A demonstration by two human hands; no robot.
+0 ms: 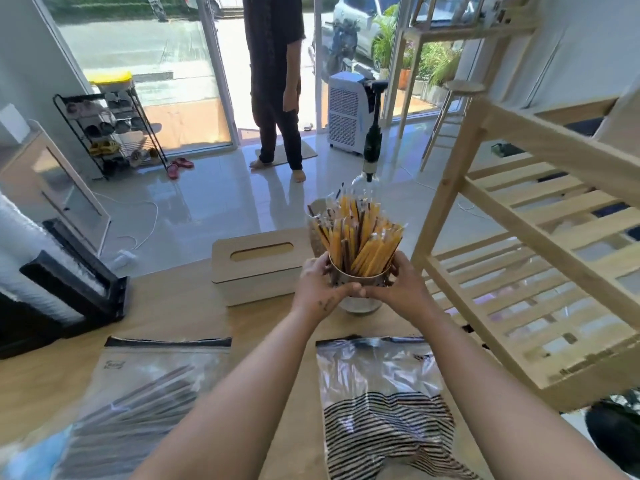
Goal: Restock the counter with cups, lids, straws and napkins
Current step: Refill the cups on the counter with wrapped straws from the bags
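The fingers point(325, 265) of the left hand point(320, 289) and the right hand point(398, 287) were curled tight round the metal cup point(358, 280), one hand on each side. The cup was full of yellow straws point(360, 233), low over the counter point(270, 323), just beside the napkin box point(259, 268). It was best kept straight up and moved slowly, so no straws fell out
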